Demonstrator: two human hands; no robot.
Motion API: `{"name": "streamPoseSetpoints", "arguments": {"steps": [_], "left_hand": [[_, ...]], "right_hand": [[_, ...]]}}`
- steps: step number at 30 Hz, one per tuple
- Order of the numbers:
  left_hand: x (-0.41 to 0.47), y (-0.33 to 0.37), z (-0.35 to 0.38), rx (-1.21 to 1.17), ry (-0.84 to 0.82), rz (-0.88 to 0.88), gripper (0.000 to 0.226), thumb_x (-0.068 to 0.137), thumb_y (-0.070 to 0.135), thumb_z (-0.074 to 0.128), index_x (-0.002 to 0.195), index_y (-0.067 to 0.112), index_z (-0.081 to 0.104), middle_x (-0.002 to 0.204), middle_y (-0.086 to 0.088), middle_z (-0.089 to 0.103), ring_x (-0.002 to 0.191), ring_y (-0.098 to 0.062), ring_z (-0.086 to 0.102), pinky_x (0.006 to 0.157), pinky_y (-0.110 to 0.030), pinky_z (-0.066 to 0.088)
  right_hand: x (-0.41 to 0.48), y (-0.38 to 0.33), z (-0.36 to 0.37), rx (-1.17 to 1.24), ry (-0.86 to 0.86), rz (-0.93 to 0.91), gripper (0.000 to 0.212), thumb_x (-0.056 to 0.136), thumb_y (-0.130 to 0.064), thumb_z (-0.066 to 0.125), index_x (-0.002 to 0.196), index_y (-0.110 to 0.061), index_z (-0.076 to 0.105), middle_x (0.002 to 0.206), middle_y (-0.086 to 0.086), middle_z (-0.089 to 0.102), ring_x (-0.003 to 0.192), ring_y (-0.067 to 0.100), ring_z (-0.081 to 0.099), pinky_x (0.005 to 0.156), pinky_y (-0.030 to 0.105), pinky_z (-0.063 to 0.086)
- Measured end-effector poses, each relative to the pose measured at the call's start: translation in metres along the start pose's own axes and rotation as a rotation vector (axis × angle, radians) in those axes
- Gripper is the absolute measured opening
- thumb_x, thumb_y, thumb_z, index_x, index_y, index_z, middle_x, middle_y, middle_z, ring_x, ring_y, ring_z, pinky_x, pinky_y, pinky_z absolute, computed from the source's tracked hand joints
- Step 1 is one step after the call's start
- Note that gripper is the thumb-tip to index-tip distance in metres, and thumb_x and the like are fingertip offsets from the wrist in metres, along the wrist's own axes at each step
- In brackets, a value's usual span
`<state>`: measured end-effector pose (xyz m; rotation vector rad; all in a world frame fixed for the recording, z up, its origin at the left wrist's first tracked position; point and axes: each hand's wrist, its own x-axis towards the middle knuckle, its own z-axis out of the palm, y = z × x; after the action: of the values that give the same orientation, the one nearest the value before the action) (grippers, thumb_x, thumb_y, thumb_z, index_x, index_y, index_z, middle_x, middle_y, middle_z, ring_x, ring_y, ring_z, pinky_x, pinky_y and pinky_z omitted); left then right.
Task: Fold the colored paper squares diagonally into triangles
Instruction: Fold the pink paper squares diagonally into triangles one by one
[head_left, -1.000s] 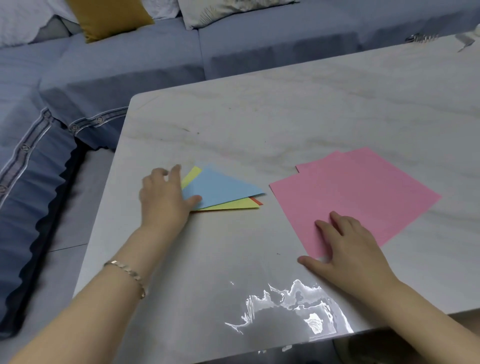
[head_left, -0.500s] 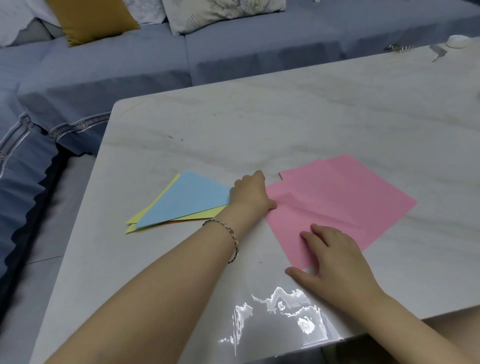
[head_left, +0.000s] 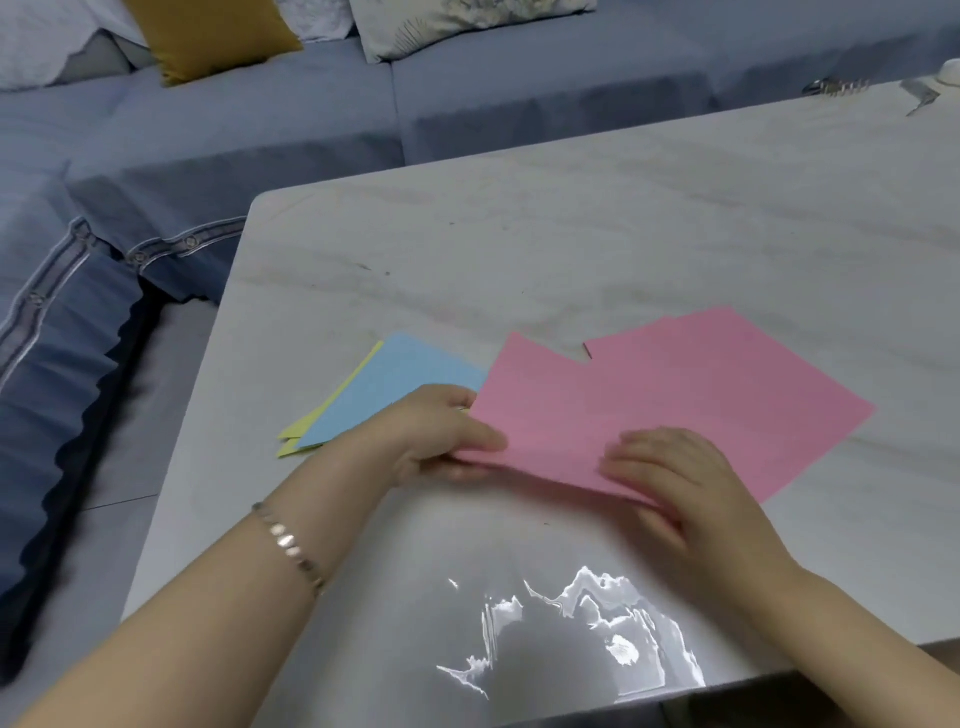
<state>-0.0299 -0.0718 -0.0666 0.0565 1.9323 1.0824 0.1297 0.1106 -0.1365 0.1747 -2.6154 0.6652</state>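
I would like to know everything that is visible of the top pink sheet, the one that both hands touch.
The top pink sheet is thin, plain, matte paper with straight edges, not yet folded. Its left part looks slightly raised off the marble table. The left hand pinches its near left edge, thumb on top; the right hand rests its fingers on its near edge. It overlaps more pink paper on the right and reaches the blue triangle on the left.

Folded triangles (head_left: 384, 395) lie left of paper squares (head_left: 727, 395) on table (head_left: 571, 234).
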Motion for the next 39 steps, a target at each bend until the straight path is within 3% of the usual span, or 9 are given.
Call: {"name": "streamPoseSetpoints", "arguments": {"steps": [4, 9, 12, 16, 22, 27, 29, 32, 39], "left_hand": [[-0.015, -0.026, -0.021, 0.134, 0.02, -0.001, 0.034, 0.072, 0.004, 0.073, 0.102, 0.017, 0.063, 0.101, -0.004, 0.07, 0.085, -0.019, 0.065, 0.07, -0.026, 0.051], [-0.017, -0.033, -0.024, 0.232, 0.23, 0.151, 0.012, 0.079, 0.01, 0.068, 0.08, 0.02, 0.062, 0.064, 0.004, 0.062, 0.06, -0.015, 0.057, 0.051, -0.021, 0.038], [-0.024, -0.036, -0.02, 0.271, 0.18, 0.245, 0.018, 0.082, 0.002, 0.061, 0.077, 0.019, 0.061, 0.042, 0.013, 0.05, 0.04, -0.006, 0.043, 0.044, -0.019, 0.03], [-0.037, -0.045, -0.019, 0.205, 0.084, 0.274, 0.021, 0.084, -0.005, 0.053, 0.081, 0.014, 0.062, 0.051, 0.007, 0.056, 0.042, -0.011, 0.039, 0.04, -0.015, 0.029], [-0.055, -0.052, -0.017, 0.177, -0.039, 0.18, 0.011, 0.088, 0.012, 0.055, 0.086, 0.011, 0.065, 0.06, 0.004, 0.06, 0.052, -0.014, 0.042, 0.044, -0.018, 0.029], [-0.064, -0.036, -0.007, 0.207, 0.2, 0.363, 0.026, 0.086, 0.043, 0.053, 0.077, 0.021, 0.063, 0.07, 0.007, 0.057, 0.058, -0.005, 0.049, 0.05, -0.013, 0.038], [-0.068, -0.028, 0.002, 0.149, 0.245, 0.426, 0.006, 0.078, 0.037, 0.067, 0.08, 0.036, 0.062, 0.075, 0.013, 0.064, 0.063, 0.004, 0.056, 0.063, -0.013, 0.046], [-0.065, -0.025, 0.014, 0.11, 0.332, 0.52, 0.018, 0.075, 0.021, 0.073, 0.075, 0.036, 0.063, 0.066, 0.015, 0.063, 0.057, 0.005, 0.055, 0.061, -0.019, 0.047], [-0.073, -0.023, 0.02, -0.041, 0.408, 0.624, 0.037, 0.074, 0.007, 0.072, 0.08, 0.042, 0.064, 0.071, 0.013, 0.067, 0.062, 0.003, 0.058, 0.063, -0.008, 0.046]], "right_hand": [[0.021, -0.017, -0.001, 0.258, -0.199, -0.114, 0.036, 0.097, -0.044, 0.03, 0.1, -0.027, 0.061, 0.092, -0.002, 0.071, 0.097, 0.009, 0.057, 0.09, 0.018, 0.037], [0.044, -0.044, 0.009, 0.498, -0.331, 0.022, 0.023, 0.081, -0.047, 0.059, 0.088, -0.027, 0.067, 0.084, -0.014, 0.067, 0.085, 0.001, 0.06, 0.078, 0.019, 0.046], [0.054, -0.048, 0.009, 0.573, -0.268, 0.198, 0.027, 0.074, -0.049, 0.058, 0.085, -0.026, 0.069, 0.103, -0.02, 0.062, 0.101, -0.005, 0.055, 0.085, 0.006, 0.037], [0.06, -0.042, 0.006, 0.553, -0.278, 0.405, 0.015, 0.088, -0.031, 0.059, 0.093, -0.018, 0.064, 0.132, -0.019, 0.04, 0.122, -0.01, 0.034, 0.09, -0.007, 0.021], [0.066, -0.054, 0.001, 0.798, -0.17, 0.637, 0.016, 0.079, -0.016, 0.069, 0.063, -0.02, 0.069, 0.061, -0.011, 0.066, 0.055, 0.0, 0.055, 0.054, 0.012, 0.041], [0.069, -0.066, -0.001, 0.785, -0.081, 0.623, 0.017, 0.076, -0.012, 0.071, 0.061, -0.021, 0.069, 0.055, -0.011, 0.065, 0.051, -0.001, 0.053, 0.052, 0.01, 0.04], [0.072, -0.072, -0.005, 0.809, -0.042, 0.616, 0.013, 0.074, -0.011, 0.072, 0.065, -0.02, 0.069, 0.063, -0.003, 0.069, 0.057, 0.004, 0.058, 0.055, 0.014, 0.044], [0.075, -0.079, -0.012, 0.813, 0.028, 0.611, 0.02, 0.071, -0.008, 0.075, 0.079, -0.024, 0.067, 0.069, 0.006, 0.071, 0.061, 0.011, 0.06, 0.061, 0.02, 0.048], [0.076, -0.08, -0.03, 0.734, 0.125, 0.578, 0.026, 0.071, -0.005, 0.074, 0.076, -0.031, 0.068, 0.058, -0.015, 0.065, 0.057, -0.003, 0.057, 0.059, 0.004, 0.042]]}}
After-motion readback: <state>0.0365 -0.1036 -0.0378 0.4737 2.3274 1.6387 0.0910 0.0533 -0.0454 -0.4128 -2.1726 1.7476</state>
